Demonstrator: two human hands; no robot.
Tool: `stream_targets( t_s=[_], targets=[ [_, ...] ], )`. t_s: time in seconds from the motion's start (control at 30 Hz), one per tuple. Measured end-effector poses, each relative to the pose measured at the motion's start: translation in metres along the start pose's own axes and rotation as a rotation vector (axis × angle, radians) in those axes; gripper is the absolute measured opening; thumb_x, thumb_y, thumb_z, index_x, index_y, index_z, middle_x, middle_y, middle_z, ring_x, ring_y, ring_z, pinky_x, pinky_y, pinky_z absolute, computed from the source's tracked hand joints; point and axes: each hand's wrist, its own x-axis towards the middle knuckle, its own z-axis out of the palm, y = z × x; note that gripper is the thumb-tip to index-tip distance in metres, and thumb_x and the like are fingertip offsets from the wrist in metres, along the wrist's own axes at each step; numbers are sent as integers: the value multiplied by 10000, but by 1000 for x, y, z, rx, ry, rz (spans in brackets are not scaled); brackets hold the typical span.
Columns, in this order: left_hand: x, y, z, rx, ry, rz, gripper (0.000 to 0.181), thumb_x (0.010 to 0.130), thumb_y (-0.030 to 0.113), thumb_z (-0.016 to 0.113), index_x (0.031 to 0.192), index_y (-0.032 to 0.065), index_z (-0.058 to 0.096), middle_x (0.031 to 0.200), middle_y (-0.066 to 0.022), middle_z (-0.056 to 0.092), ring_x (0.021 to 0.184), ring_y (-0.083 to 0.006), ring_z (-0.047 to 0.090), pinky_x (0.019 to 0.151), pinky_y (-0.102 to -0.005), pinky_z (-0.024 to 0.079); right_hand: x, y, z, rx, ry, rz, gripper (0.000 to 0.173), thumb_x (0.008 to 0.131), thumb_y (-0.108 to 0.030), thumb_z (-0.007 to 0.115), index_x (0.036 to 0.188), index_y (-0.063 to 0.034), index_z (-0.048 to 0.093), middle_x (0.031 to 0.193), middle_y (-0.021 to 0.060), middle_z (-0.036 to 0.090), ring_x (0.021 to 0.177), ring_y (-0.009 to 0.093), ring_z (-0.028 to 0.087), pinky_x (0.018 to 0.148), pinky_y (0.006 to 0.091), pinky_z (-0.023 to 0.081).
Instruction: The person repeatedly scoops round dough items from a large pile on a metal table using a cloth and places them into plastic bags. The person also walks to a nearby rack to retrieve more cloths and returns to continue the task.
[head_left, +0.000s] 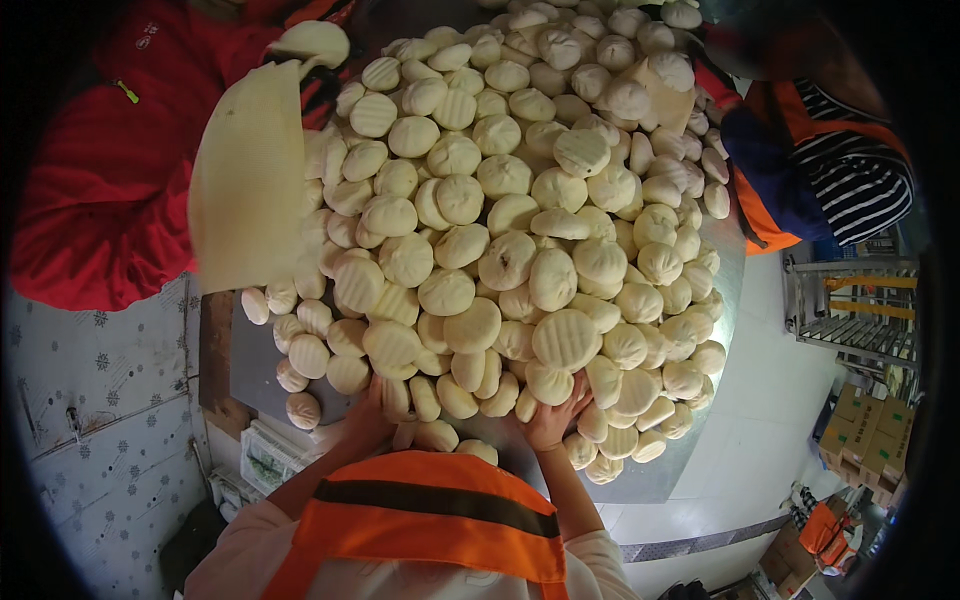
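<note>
A large heap of pale, round filled buns (465, 247) covers the metal table (259, 360) before me. Some lie pleated side up, others show flat undersides with ridged marks. At the heap's near edge, my left hand (371, 420) touches buns, its fingers partly hidden among them. My right hand (553, 420) is at the near edge too, further right, with its fingers against the buns from below. Whether either hand grips a bun cannot be made out. A few buns (436, 435) lie between my forearms, close to my orange apron (442, 495).
At the left, a person in a red jacket (135, 165) is beside a pale mesh-like sheet (251, 180). Another person in an orange apron and striped sleeve (847, 165) stands at the right. A metal rack (855, 266), cardboard boxes (870, 435) and a white crate (266, 457) surround the table.
</note>
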Motion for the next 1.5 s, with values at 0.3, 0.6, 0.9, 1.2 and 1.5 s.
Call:
stream_targets(
  t_s=[0.3,0.6,0.9,1.2,1.5],
  targets=[
    [14,10,14,-130,222,240,812,666,151,626,1351,27,209,978,-255,557,855,-414,558,727,-441,445,61,-1,23,-138,174,148,452,694,-217,635,1105,-54,544,1151,188,507,1094,375,452,915,491,341],
    [3,-57,-10,-419,154,449,824,603,179,746,1297,5,339,929,-118,584,758,-208,590,678,-316,463,69,-37,-113,304,-368,190,454,707,-102,650,1126,-3,507,1096,193,539,959,348,546,813,386,450],
    [28,-254,-46,-1197,700,-259,430,866,273,471,1212,19,440,1047,-88,539,867,-192,525,800,-320,428,-75,162,-91,669,951,982,550,872,-304,525,1313,-25,350,1335,144,360,1235,254,340,1004,350,291],
    [45,-155,-12,-1084,720,-169,545,797,312,549,1222,-4,426,1064,-103,552,922,-210,519,835,-333,409,4,140,-53,609,734,801,483,889,-352,483,1289,-91,414,1381,137,210,1278,249,240,994,366,283],
    [44,-166,-12,-942,776,-151,595,804,343,558,1275,28,375,1209,-119,468,1064,-240,466,909,-343,356,9,126,-52,539,587,716,563,888,-360,483,1333,-53,324,1405,192,199,1312,326,173,1034,414,201]
  ],
)
